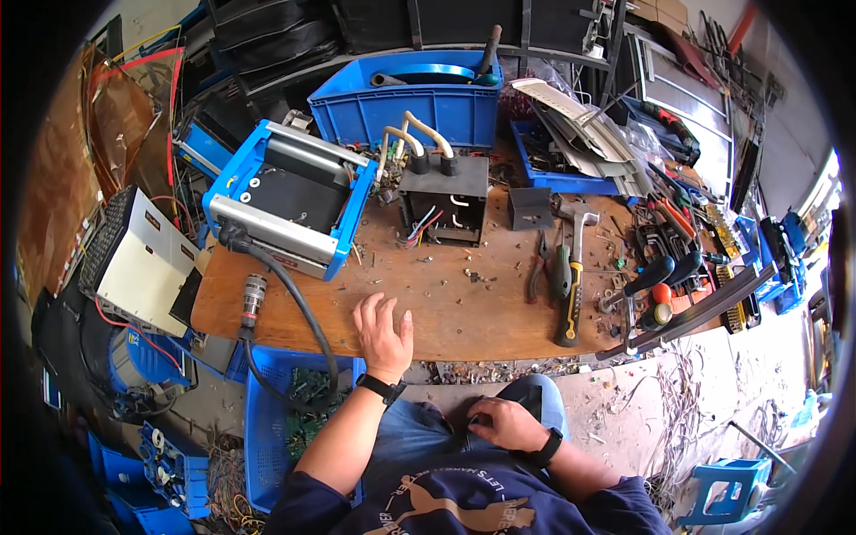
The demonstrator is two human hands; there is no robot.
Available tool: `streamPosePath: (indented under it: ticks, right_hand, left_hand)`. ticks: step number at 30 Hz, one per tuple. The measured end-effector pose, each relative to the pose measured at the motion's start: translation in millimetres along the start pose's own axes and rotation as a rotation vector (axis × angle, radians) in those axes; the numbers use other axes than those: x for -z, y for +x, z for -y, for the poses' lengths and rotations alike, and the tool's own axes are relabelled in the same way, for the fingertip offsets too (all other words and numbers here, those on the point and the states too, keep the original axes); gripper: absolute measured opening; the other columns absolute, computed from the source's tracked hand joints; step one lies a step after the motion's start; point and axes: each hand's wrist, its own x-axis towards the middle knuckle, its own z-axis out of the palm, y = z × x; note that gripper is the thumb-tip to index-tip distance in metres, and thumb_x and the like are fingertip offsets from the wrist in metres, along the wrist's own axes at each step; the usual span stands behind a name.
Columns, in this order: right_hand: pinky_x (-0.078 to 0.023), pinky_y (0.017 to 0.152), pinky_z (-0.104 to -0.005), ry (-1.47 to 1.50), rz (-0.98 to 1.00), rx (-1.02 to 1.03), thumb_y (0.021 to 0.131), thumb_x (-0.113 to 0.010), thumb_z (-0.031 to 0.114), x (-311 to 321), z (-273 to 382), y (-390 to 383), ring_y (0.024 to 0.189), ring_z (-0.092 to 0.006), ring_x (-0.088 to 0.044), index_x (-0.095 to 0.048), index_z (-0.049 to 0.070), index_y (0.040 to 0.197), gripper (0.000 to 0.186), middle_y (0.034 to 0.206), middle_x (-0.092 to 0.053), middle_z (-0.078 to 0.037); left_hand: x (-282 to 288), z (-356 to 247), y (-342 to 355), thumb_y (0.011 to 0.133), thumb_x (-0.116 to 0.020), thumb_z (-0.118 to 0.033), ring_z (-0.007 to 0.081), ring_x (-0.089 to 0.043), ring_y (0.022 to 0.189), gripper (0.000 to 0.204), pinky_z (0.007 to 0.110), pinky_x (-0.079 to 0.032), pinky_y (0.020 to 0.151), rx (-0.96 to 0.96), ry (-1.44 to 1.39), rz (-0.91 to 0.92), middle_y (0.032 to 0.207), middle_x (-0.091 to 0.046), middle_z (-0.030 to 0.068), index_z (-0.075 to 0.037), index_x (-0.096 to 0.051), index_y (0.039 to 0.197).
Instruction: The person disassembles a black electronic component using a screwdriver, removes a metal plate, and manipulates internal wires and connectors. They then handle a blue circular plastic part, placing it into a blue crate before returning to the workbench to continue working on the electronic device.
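Note:
My left hand (383,334) lies flat on the front of the wooden workbench (428,312), fingers stretched out and nothing held. Over my lap, my right hand (506,423) has its fingers curled in; something dark shows at the fingertips, too small to name. Ahead of the left hand stands a dark grey metal box (443,187) with thick white cables on top and loose wires in its open front. To its left is a blue and silver equipment frame (285,198). A hammer (571,299), a green-handled tool (561,272) and pliers (538,272) lie to the right.
A black cable (308,308) with a metal connector (254,296) hangs over the bench's left edge. Below sits a blue crate (267,446) of circuit boards. A blue bin (406,111) stands at the back. Many hand tools (673,241) crowd the right end, beside a hacksaw-like tool (691,321).

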Motion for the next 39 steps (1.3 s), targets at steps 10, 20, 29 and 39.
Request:
streamPosePath:
  ticks: [10,20,29,39]
  right_hand:
    - [-0.050,0.081,-0.0409,-0.003,0.029,-0.036,0.080,-0.065,0.018,1,2,1,0.093,-0.0354,-0.062,-0.064,0.004,0.099,0.024,0.097,-0.065,-0.017]
    - [-0.049,0.083,-0.0403,0.006,0.028,-0.017,0.078,-0.066,0.016,0,3,0,0.095,-0.0348,-0.061,-0.064,0.004,0.099,0.024,0.098,-0.065,-0.017]
    - [-0.050,0.080,-0.0420,-0.024,-0.002,0.011,0.079,-0.065,0.019,-5,-5,-1,0.091,-0.0355,-0.062,-0.064,0.005,0.099,0.025,0.096,-0.065,-0.017]
    - [-0.049,0.077,-0.0441,-0.025,-0.039,0.052,0.078,-0.064,0.019,-12,-12,-3,0.086,-0.0366,-0.061,-0.062,0.005,0.096,0.023,0.090,-0.064,-0.017]
  left_hand:
    - [1,-1,1,0.085,-0.061,-0.022,0.0393,-0.041,0.113,0.034,0.050,-0.033,0.098,-0.004,0.013,0.002,0.118,-0.049,0.0199,0.000,-0.055,0.110]
    - [2,0,0,0.084,-0.062,-0.021,0.0400,-0.042,0.113,0.034,0.050,-0.034,0.097,-0.005,0.000,-0.007,0.118,-0.049,0.0204,0.001,-0.055,0.110]
    - [1,-4,1,0.085,-0.060,-0.018,0.0399,-0.043,0.112,0.031,0.050,-0.034,0.096,0.010,0.011,-0.023,0.118,-0.050,0.0188,0.000,-0.056,0.110]
    - [-2,0,0,0.086,-0.060,-0.020,0.0407,-0.042,0.113,0.032,0.050,-0.033,0.098,-0.013,-0.005,-0.027,0.118,-0.049,0.0209,0.003,-0.056,0.108]
